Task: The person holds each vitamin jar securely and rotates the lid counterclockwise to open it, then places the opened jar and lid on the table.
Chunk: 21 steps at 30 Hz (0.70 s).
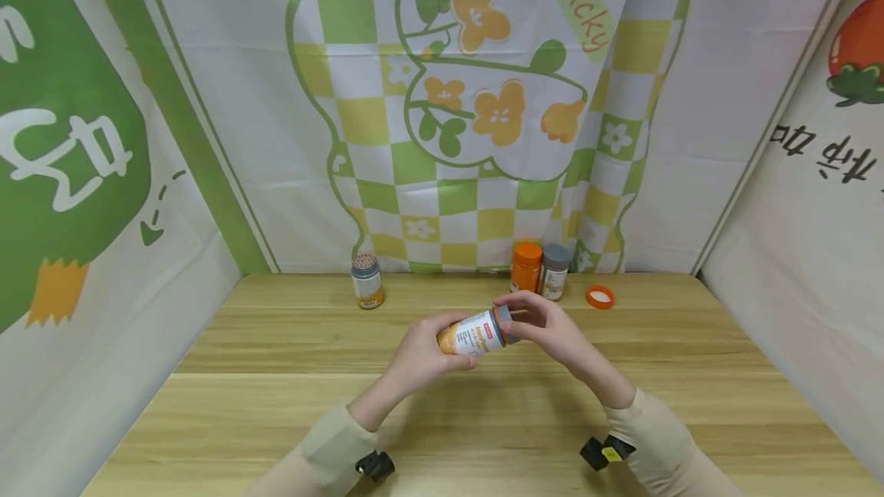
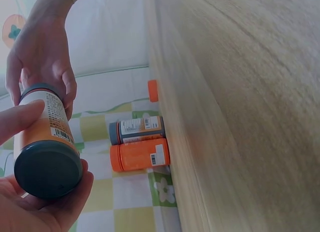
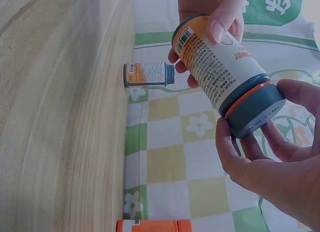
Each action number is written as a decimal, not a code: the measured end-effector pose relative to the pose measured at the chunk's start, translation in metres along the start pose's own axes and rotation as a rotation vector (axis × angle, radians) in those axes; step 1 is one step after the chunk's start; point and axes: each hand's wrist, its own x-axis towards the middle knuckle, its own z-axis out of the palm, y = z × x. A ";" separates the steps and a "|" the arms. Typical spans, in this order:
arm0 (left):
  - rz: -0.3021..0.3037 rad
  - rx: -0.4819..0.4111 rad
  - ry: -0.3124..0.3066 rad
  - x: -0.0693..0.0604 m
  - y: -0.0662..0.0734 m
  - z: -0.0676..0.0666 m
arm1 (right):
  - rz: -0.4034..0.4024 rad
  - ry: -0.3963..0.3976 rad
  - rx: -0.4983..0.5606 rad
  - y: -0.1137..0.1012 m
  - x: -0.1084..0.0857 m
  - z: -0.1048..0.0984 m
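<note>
Above the table, a supplement bottle (image 1: 475, 334) with a white and orange label is held tilted, its capped end toward the right. My left hand (image 1: 423, 350) grips the bottle's body, thumb along the label. The fingers and thumb of my right hand (image 1: 555, 332) hold the dark grey cap (image 3: 259, 112) around its sides. In the right wrist view the cap sits on the bottle, with an orange ring (image 3: 246, 98) just below it. The bottle's dark base (image 2: 48, 169) faces the camera in the left wrist view.
An open-looking bottle (image 1: 367, 282) with a patterned top stands back left on the wooden table (image 1: 290, 397). An orange bottle (image 1: 526, 267) and a grey-capped bottle (image 1: 554, 274) stand together at the back. Right of them lies an orange lid (image 1: 600, 297). A printed curtain (image 1: 476, 198) hangs behind.
</note>
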 end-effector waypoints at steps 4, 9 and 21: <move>-0.012 -0.045 -0.020 0.001 -0.002 0.000 | -0.041 -0.006 0.009 0.002 0.000 -0.001; -0.050 -0.100 -0.054 0.003 -0.004 -0.001 | -0.088 -0.023 0.008 0.005 -0.001 -0.002; -0.152 -0.275 -0.135 0.002 -0.002 -0.002 | -0.162 -0.080 0.065 0.009 -0.001 -0.005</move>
